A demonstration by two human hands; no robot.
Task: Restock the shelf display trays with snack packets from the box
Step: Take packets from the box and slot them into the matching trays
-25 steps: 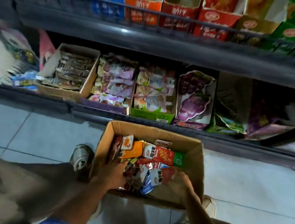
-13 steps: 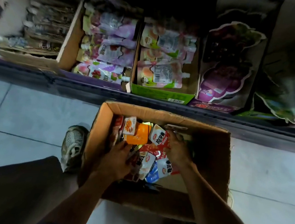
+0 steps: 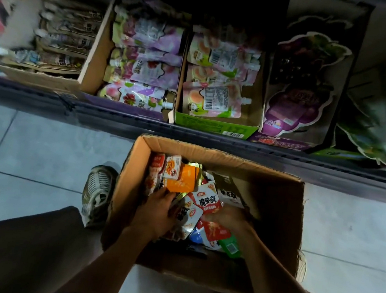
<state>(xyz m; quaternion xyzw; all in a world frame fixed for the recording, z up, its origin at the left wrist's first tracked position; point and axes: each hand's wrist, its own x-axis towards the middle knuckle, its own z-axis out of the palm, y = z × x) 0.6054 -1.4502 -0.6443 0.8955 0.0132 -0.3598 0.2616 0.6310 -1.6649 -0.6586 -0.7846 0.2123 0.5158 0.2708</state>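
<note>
Item: open brown cardboard box (image 3: pixel 275 202) on the pale tiled floor (image 3: pixel 12 150), directly below the dark shelf edge (image 3: pixel 212 141).

Contents: loose heap of small red, orange and white foil snack packets (image 3: pixel 206 201), crowded to the box's left half; lower layers hidden in shadow.

Left hand (image 3: pixel 155 213): inside the box at the heap's left, fingers curled down among the packets just beneath an orange packet (image 3: pixel 182 179); fingertips buried.

Right hand (image 3: pixel 229 217): inside at the heap's right, knuckles up, fingers tucked under the packets; whether it grasps any, I cannot tell.

Above: cardboard shelf display trays of pale spouted pouches (image 3: pixel 146 65), the leftmost blurred, the rightmost cut off.

Also: grey mesh shoe (image 3: pixel 99 190) touching the box's left wall.
</note>
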